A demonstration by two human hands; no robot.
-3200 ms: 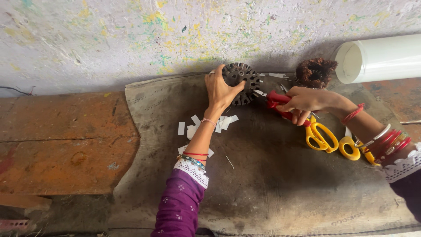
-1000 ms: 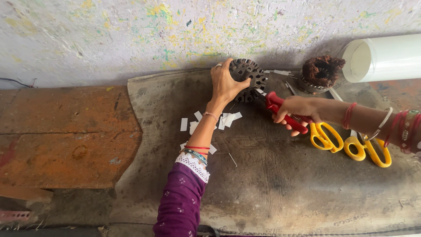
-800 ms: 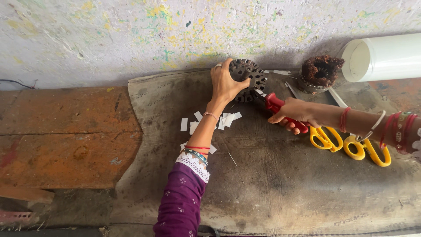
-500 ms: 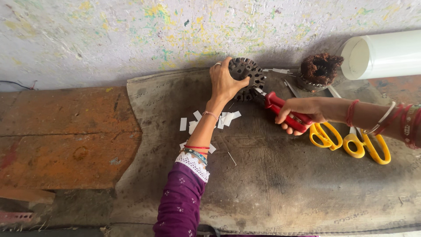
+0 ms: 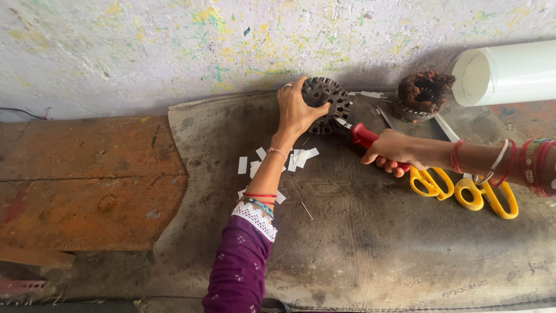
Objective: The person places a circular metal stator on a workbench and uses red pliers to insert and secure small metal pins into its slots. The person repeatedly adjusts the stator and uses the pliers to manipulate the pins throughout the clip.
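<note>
Your left hand is clamped around the rim of the dark round slotted metal core, which stands against the paint-speckled wall in the upper centre of the frame, at the top edge of the grey mat. Your right hand has its grip closed on the red-handled tool, whose tip now meets the lower right edge of the core. Over the last few seconds that hand has slid leftward and off the scissors, so the tool has settled against the slots while the left hand has kept its hold without shifting; the work on the core looks to be under way rather than being set up. Counted: one slotted core in hand, and a second round part, the one topped with brown wound wire, just right of it in the upper right. Two pairs of yellow-handled scissors lie side by side below your right wrist. One white plastic pipe lies at the upper right corner. Small white paper strips are scattered near your left wrist (roughly a dozen, some overlapping, so the count is loose), and a few more lie by the core's top right. The orange-brown worn wooden worktop fills the left.
</note>
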